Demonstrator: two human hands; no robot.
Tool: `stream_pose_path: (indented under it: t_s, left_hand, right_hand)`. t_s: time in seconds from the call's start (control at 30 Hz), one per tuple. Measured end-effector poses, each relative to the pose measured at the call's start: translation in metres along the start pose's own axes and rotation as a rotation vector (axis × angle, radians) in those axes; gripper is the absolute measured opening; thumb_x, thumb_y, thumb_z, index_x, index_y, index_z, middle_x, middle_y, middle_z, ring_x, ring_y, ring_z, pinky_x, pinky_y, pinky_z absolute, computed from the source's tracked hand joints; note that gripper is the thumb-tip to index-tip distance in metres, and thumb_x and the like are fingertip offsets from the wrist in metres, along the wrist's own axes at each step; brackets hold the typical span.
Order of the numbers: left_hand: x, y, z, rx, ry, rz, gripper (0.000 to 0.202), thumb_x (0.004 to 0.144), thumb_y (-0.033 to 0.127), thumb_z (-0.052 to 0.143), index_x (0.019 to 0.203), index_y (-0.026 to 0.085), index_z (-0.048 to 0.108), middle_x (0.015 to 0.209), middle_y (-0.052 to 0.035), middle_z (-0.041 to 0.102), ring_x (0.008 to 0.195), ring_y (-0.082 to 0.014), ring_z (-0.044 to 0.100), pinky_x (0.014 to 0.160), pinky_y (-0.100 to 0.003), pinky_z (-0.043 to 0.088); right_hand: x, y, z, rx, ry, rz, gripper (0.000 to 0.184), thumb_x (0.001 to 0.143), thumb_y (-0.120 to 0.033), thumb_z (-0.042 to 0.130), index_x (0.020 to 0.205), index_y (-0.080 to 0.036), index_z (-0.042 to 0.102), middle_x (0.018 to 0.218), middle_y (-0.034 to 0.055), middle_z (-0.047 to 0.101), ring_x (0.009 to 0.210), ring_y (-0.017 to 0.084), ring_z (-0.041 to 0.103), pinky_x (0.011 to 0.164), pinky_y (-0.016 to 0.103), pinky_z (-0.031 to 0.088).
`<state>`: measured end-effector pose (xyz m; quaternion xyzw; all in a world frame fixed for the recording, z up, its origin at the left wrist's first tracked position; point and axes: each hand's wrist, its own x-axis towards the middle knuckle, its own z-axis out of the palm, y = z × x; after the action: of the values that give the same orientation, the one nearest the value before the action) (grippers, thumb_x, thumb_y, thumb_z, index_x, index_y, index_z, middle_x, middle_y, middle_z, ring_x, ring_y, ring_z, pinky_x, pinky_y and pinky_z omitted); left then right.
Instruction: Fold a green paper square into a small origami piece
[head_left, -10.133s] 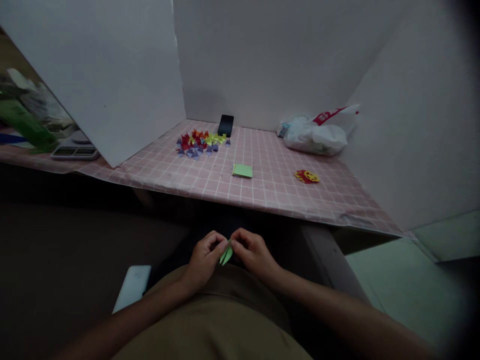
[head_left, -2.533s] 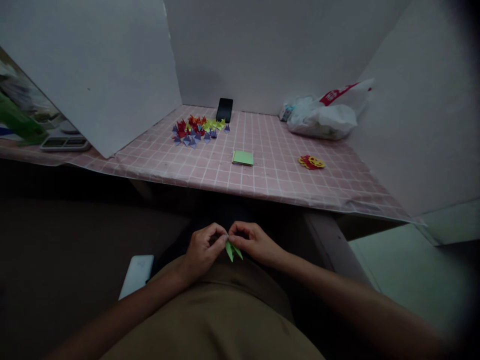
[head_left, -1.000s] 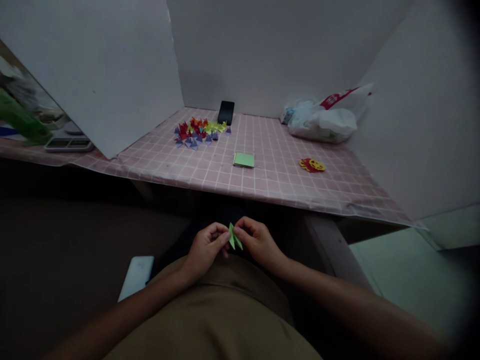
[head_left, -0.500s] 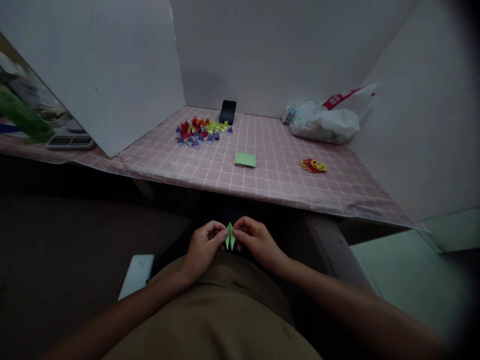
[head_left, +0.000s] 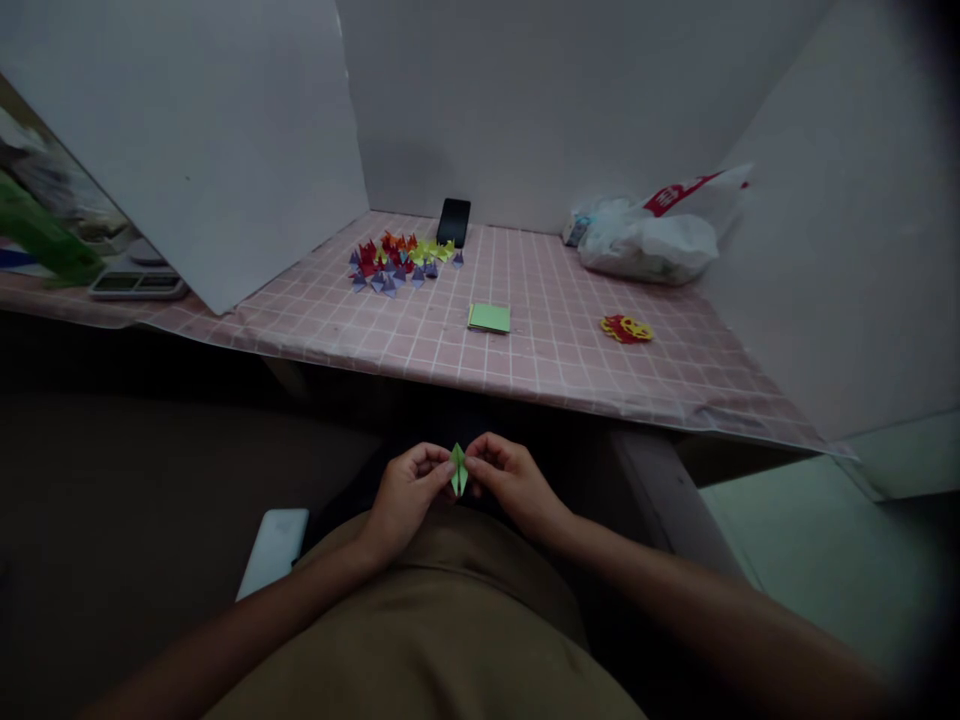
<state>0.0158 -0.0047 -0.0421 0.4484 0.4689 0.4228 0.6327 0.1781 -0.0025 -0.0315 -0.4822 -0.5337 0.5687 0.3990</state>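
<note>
Between my two hands, just above my lap, is a small green folded paper [head_left: 459, 472], diamond-shaped with a slit at its lower end. My left hand [head_left: 409, 495] pinches its left edge between thumb and curled fingers. On the opposite edge, my right hand [head_left: 517, 485] pinches it in the same way. On the table ahead lies a small stack of square paper sheets [head_left: 490, 318], green on top. Farther back on the left sits a cluster of small folded paper pieces [head_left: 390, 265] in red, orange, yellow and purple.
A black phone [head_left: 454, 222] leans at the back wall of the pink checked table [head_left: 540, 350]. Right of it are a white plastic bag [head_left: 652, 245] and red and yellow cut-out pieces [head_left: 627, 329]. A kitchen scale [head_left: 139, 283] stands left, a white flat device [head_left: 274, 550] beside my lap.
The green folded paper's two lower points have drawn closer together, narrowing the slit between them. Both hands keep their pinch and have hardly moved.
</note>
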Motion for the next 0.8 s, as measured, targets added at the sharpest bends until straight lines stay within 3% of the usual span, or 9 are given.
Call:
stream_pose_path:
  t_s: [0.43,0.8]
  left_hand:
    - [-0.0005,0.0069,0.0012,0.044,0.059,0.029,0.019,0.074,0.032,0.071,0.078,0.015,0.063,0.064,0.0020,0.062,0.057,-0.0120,0.058,0.058,-0.026,0.050]
    - [0.0009,0.0010,-0.0009,0.003,0.031,0.024,0.023,0.079,0.037,0.067,0.083,0.015,0.066,0.070,-0.0003,0.066,0.064,-0.0137,0.061,0.066,-0.028,0.053]
  right_hand:
    - [0.0014,0.0036,-0.0004,0.099,0.022,0.042,0.023,0.075,-0.037,0.070,0.073,-0.018,0.057,0.064,-0.0038,0.055,0.057,0.010,0.050,0.058,0.025,0.040]
    - [0.0013,0.0030,0.0014,0.379,-0.004,0.172,0.035,0.065,-0.043,0.080,0.075,-0.017,0.059,0.066,-0.0021,0.062,0.059,0.011,0.056,0.062,0.027,0.045]
